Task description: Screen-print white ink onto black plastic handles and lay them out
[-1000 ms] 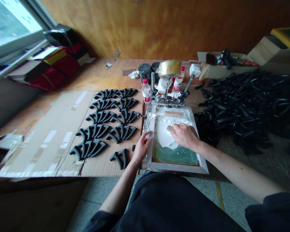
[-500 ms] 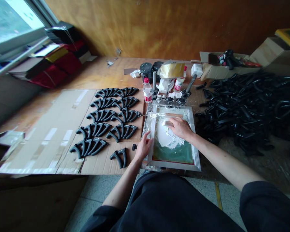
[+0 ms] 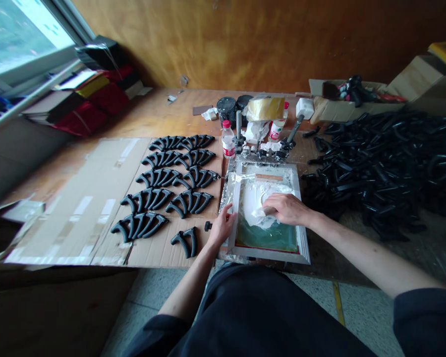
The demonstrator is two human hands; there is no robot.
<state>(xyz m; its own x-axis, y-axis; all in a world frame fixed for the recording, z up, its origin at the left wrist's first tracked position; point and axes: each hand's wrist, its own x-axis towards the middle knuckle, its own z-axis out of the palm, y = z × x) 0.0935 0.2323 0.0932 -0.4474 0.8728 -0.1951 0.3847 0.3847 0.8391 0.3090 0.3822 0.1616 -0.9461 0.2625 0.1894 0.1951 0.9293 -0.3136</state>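
Observation:
In front of me lies a screen-printing frame (image 3: 302,238) with a metal rim and green mesh. Thick white ink (image 3: 253,201) is spread over the middle of the mesh. My right hand (image 3: 290,209) is closed around a small squeegee (image 3: 269,210), mostly hidden by the fingers, its edge down in the ink. Beside the frame's left rim is my left hand (image 3: 222,227), fingers loosely apart and holding nothing; whether it touches the rim I cannot tell. Just left of it, two curved black handle-like parts (image 3: 188,243) lie on the cardboard (image 3: 148,255).
Rows of similar black parts (image 3: 148,198) cover the cardboard on the left. A large heap of black pieces (image 3: 379,168) fills the right side. Behind the frame stand a clamp (image 3: 238,131), a red-capped bottle (image 3: 228,141), dark jars (image 3: 226,110) and a yellow tape roll (image 3: 264,108).
My right hand has moved the squeegee toward me and slightly right through the ink, turning at the wrist. My left hand has stayed beside the frame.

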